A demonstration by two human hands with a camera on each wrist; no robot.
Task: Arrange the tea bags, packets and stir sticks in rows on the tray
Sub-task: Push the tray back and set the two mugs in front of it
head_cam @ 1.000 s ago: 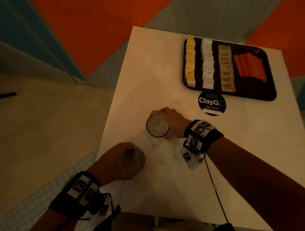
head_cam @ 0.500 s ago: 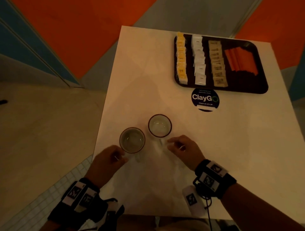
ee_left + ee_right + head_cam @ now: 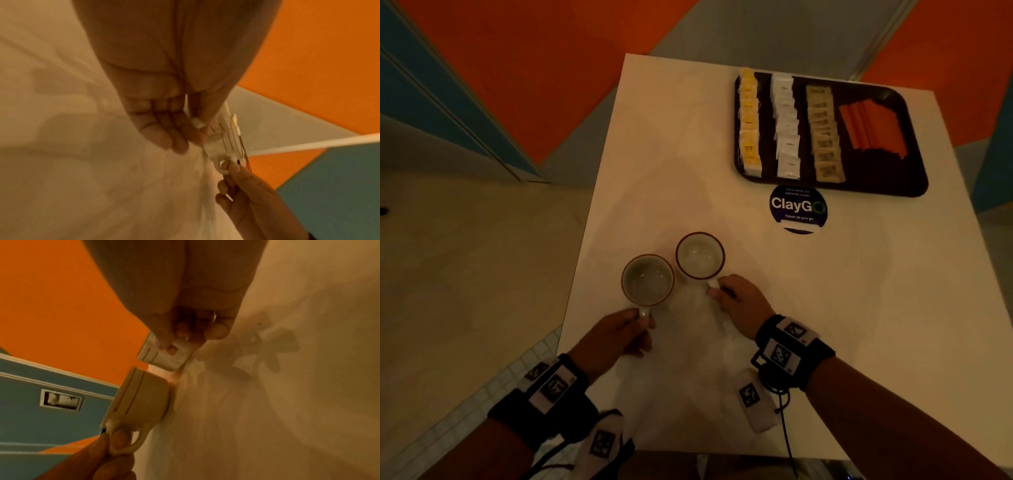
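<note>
A dark tray (image 3: 887,178) at the table's far right carries four rows: yellow tea bags (image 3: 750,137), white packets (image 3: 786,137), beige packets (image 3: 823,137) and orange sticks (image 3: 869,126). Both hands are well short of it, at two empty white cups. My left hand (image 3: 642,318) pinches the handle of the left cup (image 3: 648,279). My right hand (image 3: 714,289) pinches the handle of the right cup (image 3: 700,255). The right wrist view shows the left cup (image 3: 141,395) upright on the table and the right cup (image 3: 164,356) under my fingers.
The white table (image 3: 825,308) bears a round dark "ClayGo" sticker (image 3: 798,209) just in front of the tray. The left cup stands close to the table's left edge, beyond which lie a pale floor and an orange and blue wall.
A second ago each hand held its cup by the body. Both let go and drew back, and now each pinches its cup's handle. The cups now stand side by side.
</note>
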